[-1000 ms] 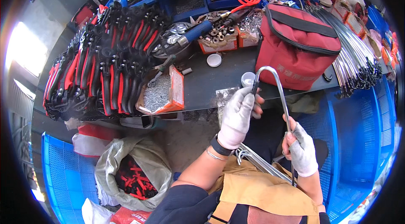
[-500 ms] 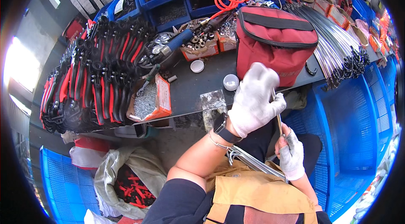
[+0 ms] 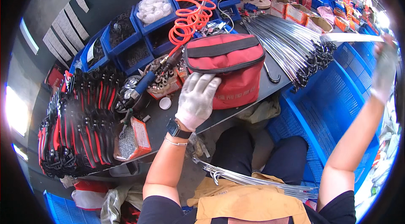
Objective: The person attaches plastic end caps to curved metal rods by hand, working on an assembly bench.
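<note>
My left hand (image 3: 196,101), in a whitish work glove, is laid palm down at the front left of a red zippered bag (image 3: 238,85). Its fingers are stretched out, with the tips against the bag's side. Out at the far right, my right hand (image 3: 384,66) is raised and smeared by motion. From its fingers a long thin metal rod (image 3: 352,37) reaches leftward, blurred to a pale streak. Several silver rods (image 3: 253,180) with hooked ends lie across my lap on the tan apron (image 3: 253,207).
Red-and-black pliers (image 3: 80,118) crowd the bench's left. Near them are a box of small metal parts (image 3: 134,139), a white cap (image 3: 165,103) and a blue-handled tool (image 3: 143,84). Black-tipped rods (image 3: 291,42) lie right of the bag. Blue crates (image 3: 333,101) stand at right; an orange coiled hose (image 3: 185,26) hangs above.
My hands have parted: the right swung up and out to the right with the rod, the left moved down against the bag's front left. The view shifted; the small white jar no longer shows.
</note>
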Demonstrator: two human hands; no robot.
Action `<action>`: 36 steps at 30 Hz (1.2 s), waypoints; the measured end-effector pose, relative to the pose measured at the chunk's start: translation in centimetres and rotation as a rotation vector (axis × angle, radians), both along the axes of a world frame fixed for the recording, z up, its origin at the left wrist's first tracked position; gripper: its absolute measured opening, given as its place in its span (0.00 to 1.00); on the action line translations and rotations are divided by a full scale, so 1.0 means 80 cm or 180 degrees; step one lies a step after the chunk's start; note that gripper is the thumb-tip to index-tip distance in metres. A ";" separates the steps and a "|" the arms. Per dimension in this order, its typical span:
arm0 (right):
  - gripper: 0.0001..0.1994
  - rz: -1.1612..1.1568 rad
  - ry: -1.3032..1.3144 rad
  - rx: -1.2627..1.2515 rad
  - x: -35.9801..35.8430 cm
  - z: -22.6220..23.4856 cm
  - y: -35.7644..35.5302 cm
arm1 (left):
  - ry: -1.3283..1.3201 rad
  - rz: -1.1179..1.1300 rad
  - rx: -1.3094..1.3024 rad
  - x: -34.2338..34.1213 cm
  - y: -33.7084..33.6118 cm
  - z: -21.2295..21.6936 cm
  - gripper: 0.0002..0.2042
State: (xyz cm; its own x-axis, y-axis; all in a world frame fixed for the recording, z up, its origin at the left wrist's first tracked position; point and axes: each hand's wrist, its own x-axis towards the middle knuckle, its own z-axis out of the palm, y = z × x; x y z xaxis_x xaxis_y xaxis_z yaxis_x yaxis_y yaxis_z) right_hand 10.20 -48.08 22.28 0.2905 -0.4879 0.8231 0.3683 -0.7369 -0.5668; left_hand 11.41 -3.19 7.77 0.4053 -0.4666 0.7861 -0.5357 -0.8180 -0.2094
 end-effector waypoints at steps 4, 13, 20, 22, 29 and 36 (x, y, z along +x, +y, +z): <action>0.13 0.1822 0.0814 0.1079 0.173 -0.101 0.070 | 0.0707 0.0385 0.0415 0.031 -0.003 0.016 0.18; 0.16 0.3171 0.1782 0.4593 0.290 -0.274 0.170 | 0.0525 0.0397 0.0433 0.080 -0.012 -0.016 0.19; 0.16 0.0027 0.3622 -0.2274 0.272 -0.234 0.143 | 0.0879 0.0214 -0.0058 0.077 -0.012 -0.034 0.18; 0.12 -0.0379 0.3556 -0.2804 0.275 -0.239 0.151 | 0.0707 0.0273 0.0085 0.073 -0.010 -0.037 0.18; 0.12 -0.0015 0.3594 -0.2127 0.285 -0.230 0.141 | 0.0752 0.0241 -0.0097 0.069 -0.014 -0.036 0.18; 0.12 -0.0258 0.3106 -0.2194 0.283 -0.208 0.156 | 0.0727 0.0232 -0.0191 0.061 -0.009 -0.033 0.19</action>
